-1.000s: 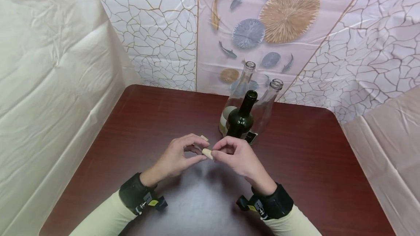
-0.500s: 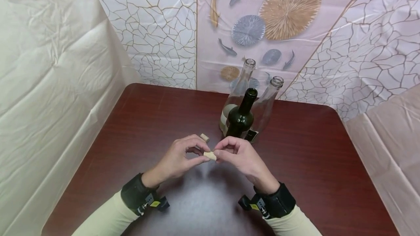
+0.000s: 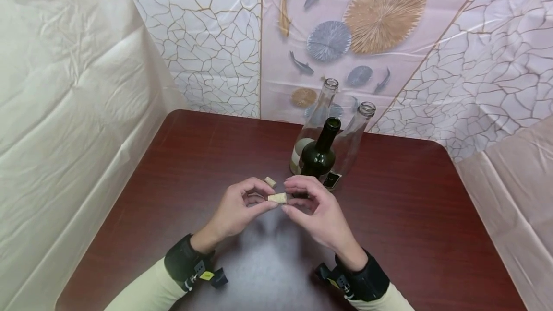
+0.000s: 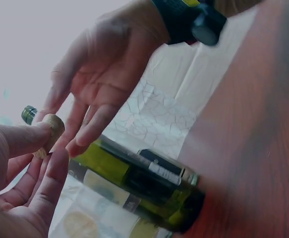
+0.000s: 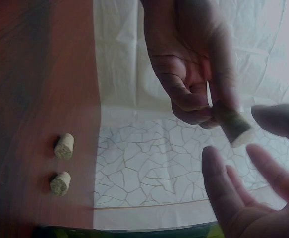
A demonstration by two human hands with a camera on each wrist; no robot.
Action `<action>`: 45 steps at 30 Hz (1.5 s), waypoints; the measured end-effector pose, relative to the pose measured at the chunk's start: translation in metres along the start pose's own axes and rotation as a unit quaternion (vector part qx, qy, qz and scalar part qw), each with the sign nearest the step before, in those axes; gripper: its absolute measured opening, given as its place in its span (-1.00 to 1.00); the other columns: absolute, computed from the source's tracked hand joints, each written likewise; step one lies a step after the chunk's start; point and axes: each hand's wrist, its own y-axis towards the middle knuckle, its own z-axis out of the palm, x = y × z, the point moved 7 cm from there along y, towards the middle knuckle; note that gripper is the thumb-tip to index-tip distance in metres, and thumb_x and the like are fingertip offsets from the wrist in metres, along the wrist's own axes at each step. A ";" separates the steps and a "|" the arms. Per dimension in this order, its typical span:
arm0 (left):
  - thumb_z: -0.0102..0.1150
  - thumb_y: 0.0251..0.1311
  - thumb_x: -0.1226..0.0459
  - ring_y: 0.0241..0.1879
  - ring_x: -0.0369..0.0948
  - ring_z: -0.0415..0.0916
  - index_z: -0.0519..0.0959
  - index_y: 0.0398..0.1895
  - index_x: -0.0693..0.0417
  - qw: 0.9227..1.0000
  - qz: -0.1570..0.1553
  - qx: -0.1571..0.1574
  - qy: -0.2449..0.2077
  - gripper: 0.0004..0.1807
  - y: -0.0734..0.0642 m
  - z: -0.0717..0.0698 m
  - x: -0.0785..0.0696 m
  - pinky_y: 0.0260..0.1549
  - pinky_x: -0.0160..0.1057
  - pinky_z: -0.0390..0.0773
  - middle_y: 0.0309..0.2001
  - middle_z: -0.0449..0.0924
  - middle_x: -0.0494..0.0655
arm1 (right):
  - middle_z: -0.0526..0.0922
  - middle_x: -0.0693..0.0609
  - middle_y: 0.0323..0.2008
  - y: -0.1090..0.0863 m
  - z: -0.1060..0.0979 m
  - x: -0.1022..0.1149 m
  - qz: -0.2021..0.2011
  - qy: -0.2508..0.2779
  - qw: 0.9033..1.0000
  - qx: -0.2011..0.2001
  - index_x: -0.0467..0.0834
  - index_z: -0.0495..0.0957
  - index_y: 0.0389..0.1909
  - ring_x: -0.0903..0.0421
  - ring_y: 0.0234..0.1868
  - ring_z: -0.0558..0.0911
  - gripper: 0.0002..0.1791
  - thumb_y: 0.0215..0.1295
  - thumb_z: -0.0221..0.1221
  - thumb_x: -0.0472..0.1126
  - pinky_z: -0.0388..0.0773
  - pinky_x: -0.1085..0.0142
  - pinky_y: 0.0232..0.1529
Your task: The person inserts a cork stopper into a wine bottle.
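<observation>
By left hand (image 3: 235, 208) alone, cork (image 3: 277, 198) is now pinched, thumb against fingers, above the table (image 3: 410, 215). Two loose corks (image 5: 64, 147) seen just beyond. Cork's right end has been let go by right hand (image 3: 324, 215): fingers spread just beside it, nothing held. Hold thus passed over; right freed. Three bottles (image 3: 318, 160) seen far right.

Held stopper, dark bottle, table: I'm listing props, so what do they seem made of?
Held stopper: probably cork, matte, tan and grainy-looking.
Dark bottle: likely glass, glossy, with highlights and translucent green.
Table: wood or laminate, satin, faint grain, soft glare.
</observation>
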 end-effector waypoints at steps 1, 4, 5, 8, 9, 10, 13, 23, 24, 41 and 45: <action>0.40 0.05 0.36 -0.23 -0.18 0.63 0.63 -0.21 0.22 1.000 -0.011 0.005 -0.018 -0.77 0.000 0.001 0.003 -0.22 -0.19 0.71 -0.18 0.62 0.10 | 0.51 -0.22 0.10 0.000 0.002 0.005 -0.018 -0.007 1.000 0.005 -0.27 0.51 0.10 -0.05 0.07 0.58 -0.53 0.13 0.31 -0.45 0.67 0.08 -0.05; 0.40 0.07 0.33 -0.21 -0.16 0.63 0.62 -0.20 0.25 0.998 -0.027 0.019 -0.054 -0.75 -0.001 0.003 0.011 -0.21 -0.19 0.71 -0.17 0.59 0.15 | 0.51 -0.23 0.10 0.000 0.007 0.015 -0.042 -0.016 0.999 0.013 -0.29 0.52 0.10 0.00 0.08 0.57 -0.52 0.11 0.31 -0.49 0.67 0.07 -0.06; 0.39 0.08 0.33 -0.21 -0.15 0.63 0.62 -0.20 0.26 0.998 -0.028 0.022 -0.059 -0.75 -0.001 0.003 0.013 -0.21 -0.19 0.71 -0.16 0.58 0.16 | 0.52 -0.25 0.09 0.000 0.008 0.017 -0.046 -0.018 0.999 0.014 -0.31 0.52 0.10 0.01 0.07 0.57 -0.52 0.10 0.31 -0.50 0.68 0.08 -0.07; 0.39 0.08 0.34 -0.20 -0.14 0.63 0.61 -0.19 0.28 0.997 -0.032 0.025 -0.069 -0.75 -0.002 0.003 0.017 -0.20 -0.19 0.71 -0.16 0.58 0.18 | 0.53 -0.29 0.04 0.000 0.010 0.018 -0.050 -0.022 0.998 0.014 -0.35 0.52 0.09 -0.09 0.02 0.58 -0.52 0.10 0.28 -0.55 0.68 0.10 -0.08; 0.39 0.08 0.35 -0.20 -0.14 0.63 0.61 -0.19 0.28 0.997 -0.035 0.025 -0.071 -0.75 -0.003 0.003 0.017 -0.20 -0.19 0.71 -0.16 0.58 0.19 | 0.54 -0.29 0.03 0.000 0.010 0.017 -0.050 -0.024 0.998 0.014 -0.35 0.52 0.10 -0.12 0.01 0.58 -0.52 0.10 0.28 -0.55 0.68 0.12 -0.08; 0.39 0.08 0.34 -0.20 -0.14 0.63 0.61 -0.19 0.27 0.996 -0.038 0.023 -0.071 -0.75 -0.003 0.003 0.018 -0.20 -0.20 0.71 -0.16 0.58 0.18 | 0.54 -0.29 0.01 0.001 0.011 0.017 -0.052 -0.026 0.998 0.014 -0.36 0.52 0.10 -0.15 -0.01 0.58 -0.52 0.10 0.27 -0.57 0.68 0.12 -0.08; 0.40 0.07 0.35 -0.20 -0.14 0.62 0.62 -0.19 0.25 0.996 -0.053 0.017 -0.075 -0.75 -0.004 0.002 0.020 -0.21 -0.22 0.70 -0.16 0.59 0.16 | 0.55 -0.26 0.00 0.001 0.012 0.011 -0.055 -0.027 0.998 0.011 -0.35 0.52 0.09 -0.16 -0.03 0.59 -0.52 0.10 0.27 -0.58 0.69 0.15 -0.09; 0.40 0.07 0.34 -0.21 -0.13 0.61 0.61 -0.18 0.25 0.995 -0.060 0.017 -0.080 -0.74 -0.003 0.001 0.027 -0.24 -0.27 0.70 -0.16 0.59 0.15 | 0.62 -0.08 -0.04 -0.002 0.012 -0.020 -0.051 -0.035 0.998 0.005 -0.19 0.61 -0.06 0.06 -0.02 0.65 -0.74 0.22 0.29 -0.33 0.69 0.28 -0.13; 0.40 0.07 0.34 -0.21 -0.14 0.61 0.61 -0.18 0.25 0.995 -0.059 0.017 -0.081 -0.74 -0.003 0.001 0.027 -0.24 -0.28 0.70 -0.16 0.59 0.15 | 0.62 -0.08 -0.04 -0.002 0.012 -0.020 -0.052 -0.034 0.998 0.005 -0.20 0.62 -0.07 0.07 -0.03 0.65 -0.75 0.22 0.29 -0.32 0.69 0.28 -0.13; 0.40 0.08 0.32 -0.21 -0.14 0.62 0.61 -0.16 0.20 0.995 -0.068 0.039 -0.056 -0.74 0.004 0.006 0.026 -0.21 -0.26 0.70 -0.14 0.61 0.09 | 0.65 -0.27 -0.17 -0.001 0.006 0.009 -0.050 -0.044 0.997 -0.037 -0.40 0.63 -0.24 -0.10 -0.17 0.68 -0.77 0.04 0.30 -0.59 0.71 0.22 -0.20; 0.40 0.08 0.32 -0.23 -0.15 0.62 0.61 -0.16 0.16 0.999 -0.038 0.032 -0.018 -0.74 0.021 0.004 0.012 -0.20 -0.20 0.70 -0.16 0.64 0.03 | 0.67 -0.24 -0.17 -0.002 -0.001 0.011 -0.033 -0.059 0.995 -0.067 -0.38 0.66 -0.24 -0.04 -0.16 0.69 -0.78 0.04 0.31 -0.57 0.70 0.28 -0.19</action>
